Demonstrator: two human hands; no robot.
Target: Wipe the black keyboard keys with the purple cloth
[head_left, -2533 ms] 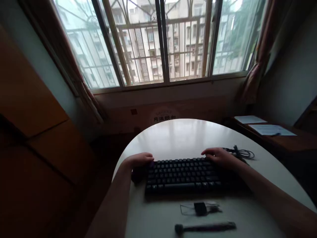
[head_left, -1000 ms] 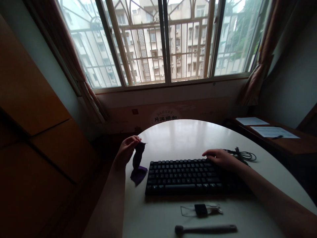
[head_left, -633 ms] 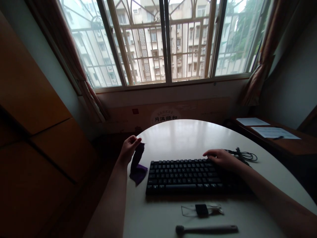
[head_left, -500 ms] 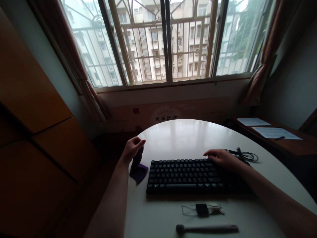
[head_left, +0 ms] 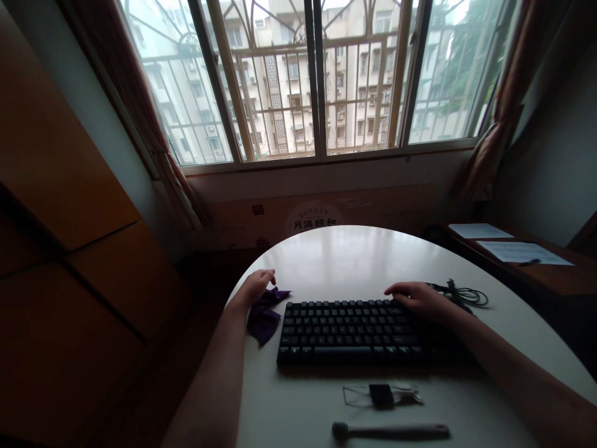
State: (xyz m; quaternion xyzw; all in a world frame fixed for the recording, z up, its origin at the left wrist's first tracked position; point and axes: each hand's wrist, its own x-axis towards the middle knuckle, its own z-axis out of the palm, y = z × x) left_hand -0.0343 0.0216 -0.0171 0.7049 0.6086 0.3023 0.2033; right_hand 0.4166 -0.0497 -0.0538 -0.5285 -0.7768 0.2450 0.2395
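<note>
A purple cloth [head_left: 263, 325] lies crumpled on the white table, just left of the black keyboard [head_left: 345, 330]. My left hand [head_left: 256, 287] is over the cloth's far end, its thumb and fingers loosely apart; whether they still touch the fabric is hard to see. Across the keyboard's right part rests my right hand [head_left: 417, 300], palm down, fingers stretched toward the far edge. It covers some of the keys there. A keycap puller [head_left: 382, 396] with wire loops and a black middle lies in front of the keyboard. Nearer to me is a brush [head_left: 392, 431] with a grey handle.
A coiled black cable [head_left: 466, 294] lies behind my right hand. The round white table [head_left: 345, 255] curves away toward the window. On a brown side table [head_left: 555, 280] at the right are printed sheets [head_left: 522, 252] and a pen [head_left: 530, 262]. Wooden cabinets [head_left: 93, 249] stand at left.
My left hand has come down toward the table and its pinch has loosened. The cloth, which hung from it, now lies on the tabletop. My right hand has stayed put.
</note>
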